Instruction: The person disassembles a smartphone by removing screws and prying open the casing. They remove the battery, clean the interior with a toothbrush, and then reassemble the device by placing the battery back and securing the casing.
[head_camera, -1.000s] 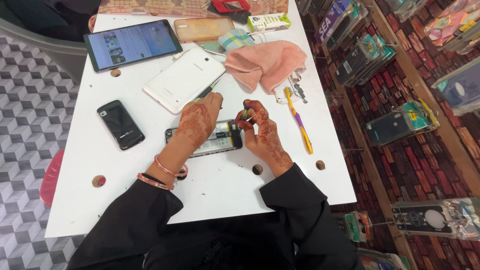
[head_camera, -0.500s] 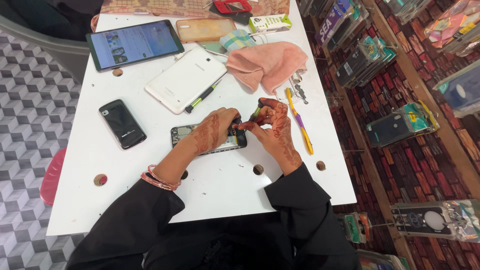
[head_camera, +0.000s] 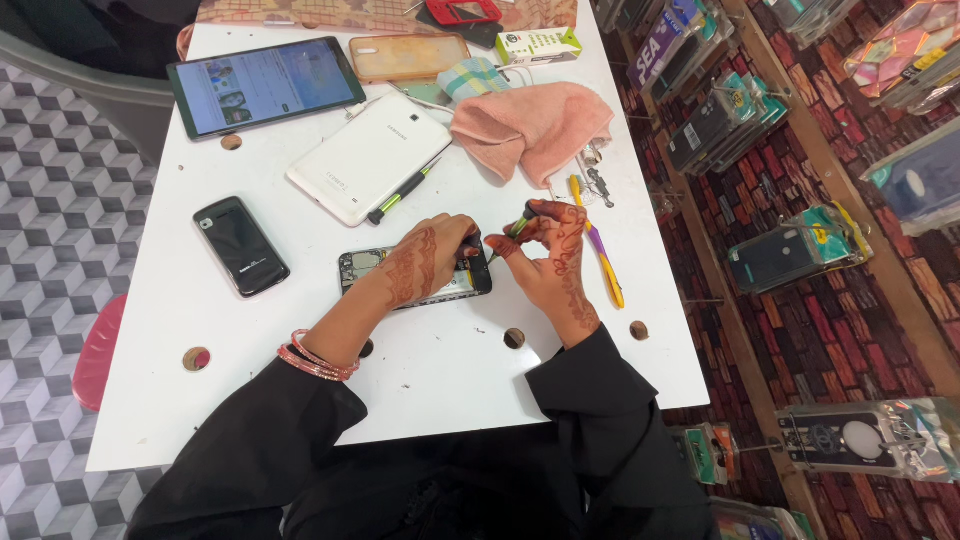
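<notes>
An opened phone (head_camera: 362, 268) with its back off lies on the white table (head_camera: 440, 380) in front of me. My left hand (head_camera: 422, 258) rests on it, fingers pressing down on its right end. My right hand (head_camera: 548, 250) is shut on a small green and black screwdriver (head_camera: 519, 226), whose tip points down at the phone's right end. Both hands carry dark henna patterns, and red bangles ring my left wrist.
A black phone (head_camera: 241, 245), a white tablet face down (head_camera: 368, 157) with a green pen (head_camera: 402, 192) beside it, a lit tablet (head_camera: 262, 85), a pink cloth (head_camera: 530, 125) and a yellow-purple toothbrush (head_camera: 598, 250) lie around. Packaged phone cases hang on the right (head_camera: 780, 255).
My left hand slid right along the opened phone to its right end. My right hand lifted and turned, bringing the screwdriver tip down to that end.
</notes>
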